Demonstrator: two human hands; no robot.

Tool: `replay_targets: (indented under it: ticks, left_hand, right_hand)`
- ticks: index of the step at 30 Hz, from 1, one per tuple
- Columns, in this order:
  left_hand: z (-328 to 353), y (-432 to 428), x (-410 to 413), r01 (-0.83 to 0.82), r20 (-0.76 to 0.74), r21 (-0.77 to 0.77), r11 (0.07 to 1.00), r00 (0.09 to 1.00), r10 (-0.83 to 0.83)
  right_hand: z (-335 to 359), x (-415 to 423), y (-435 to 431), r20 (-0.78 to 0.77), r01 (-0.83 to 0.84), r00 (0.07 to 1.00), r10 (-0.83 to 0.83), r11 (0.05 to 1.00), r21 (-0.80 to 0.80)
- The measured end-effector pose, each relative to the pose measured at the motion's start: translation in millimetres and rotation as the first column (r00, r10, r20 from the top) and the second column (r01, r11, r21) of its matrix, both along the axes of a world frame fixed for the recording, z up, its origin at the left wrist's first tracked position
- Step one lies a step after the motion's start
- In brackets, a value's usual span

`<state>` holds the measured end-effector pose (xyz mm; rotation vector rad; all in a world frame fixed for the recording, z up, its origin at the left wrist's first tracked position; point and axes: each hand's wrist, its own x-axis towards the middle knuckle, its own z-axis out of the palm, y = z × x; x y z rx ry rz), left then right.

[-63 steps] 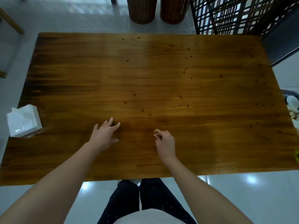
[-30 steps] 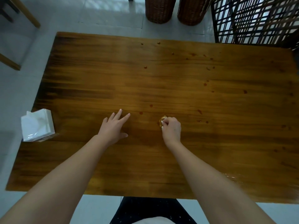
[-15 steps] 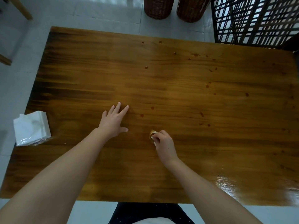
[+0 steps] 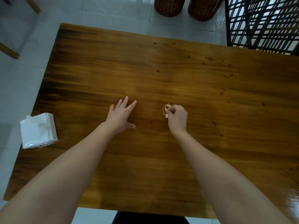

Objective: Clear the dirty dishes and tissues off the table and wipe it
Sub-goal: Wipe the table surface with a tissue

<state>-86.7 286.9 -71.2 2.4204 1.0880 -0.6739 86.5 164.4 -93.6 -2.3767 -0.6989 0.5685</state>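
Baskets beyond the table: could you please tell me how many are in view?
2. Both stand on the floor past the table's far edge: one basket left, the other right beside it. Tops are cropped; more may sit out of frame.

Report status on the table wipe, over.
Left hand flat on table, open. Right hand pinching soiled tissue wad against it. Dark spots unwiped at right; tissue pack at left edge.

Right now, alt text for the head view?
A person's right hand pinches a stained wad of tissue against a wooden table, while the left hand rests flat beside it, fingers spread. Dark spots dot the table's far right; a white tissue pack sits at its left edge.
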Motion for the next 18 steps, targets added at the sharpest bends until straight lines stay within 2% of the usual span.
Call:
replay_targets:
  ticks: [3, 8, 12, 16, 18]
  left_hand:
    - [-4, 5, 0, 0.017, -0.011, -0.015, 1.000, 1.000, -0.017]
    - [0, 30, -8, 0.106, -0.048, -0.131, 0.986, 0.992, -0.113]
    - [5, 51, -16, 0.220, -0.083, -0.157, 0.963, 0.968, -0.235]
    - [0, 49, -20, 0.230, -0.055, -0.148, 0.962, 0.969, -0.240]
    - [0, 49, -21, 0.229, -0.039, -0.144, 0.963, 0.971, -0.237]
  right_hand:
    - [2, -8, -1, -0.027, -0.038, 0.999, 0.038, 0.999, 0.002]
    - [-1, -52, -22, -0.050, -0.255, 0.965, 0.257, 0.966, 0.033]
    - [-6, -62, -31, -0.040, -0.284, 0.958, 0.285, 0.958, 0.030]
    - [-6, -53, -22, -0.031, -0.307, 0.951, 0.308, 0.951, 0.027]
    - [-5, -45, -10, -0.017, -0.263, 0.964, 0.264, 0.964, 0.048]
